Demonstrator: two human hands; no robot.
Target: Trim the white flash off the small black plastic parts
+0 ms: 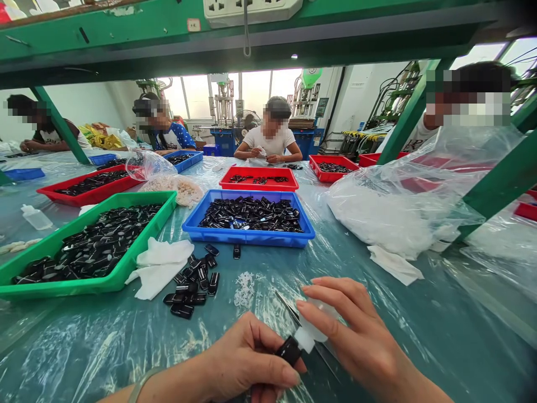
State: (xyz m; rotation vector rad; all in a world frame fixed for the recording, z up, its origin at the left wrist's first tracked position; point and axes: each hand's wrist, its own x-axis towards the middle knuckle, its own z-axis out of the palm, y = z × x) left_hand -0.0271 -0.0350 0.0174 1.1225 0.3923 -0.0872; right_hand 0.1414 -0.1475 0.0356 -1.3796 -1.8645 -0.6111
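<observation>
Between the thumb and fingers of my left hand (255, 361) is a small glossy black plastic part (289, 351). My right hand (361, 336) grips a translucent white squeeze bottle (321, 319), tilted so its white cap (305, 339) meets the end of the black part; whether they touch I cannot tell. Metal tweezers (287, 307) show beneath the bottle, partly hidden by it and my right hand. A loose pile of black parts (197, 280) lies on the table left of my hands. Small white bits (244, 289) are scattered just beyond my left hand.
A green tray (121, 284) and a blue tray (247, 238), both full of black parts, stand ahead. Red trays (259, 172) sit farther back. A clear plastic bag (377, 207) bulges at right. Overhead runs a green shelf beam (146, 33). Several people sit around the table.
</observation>
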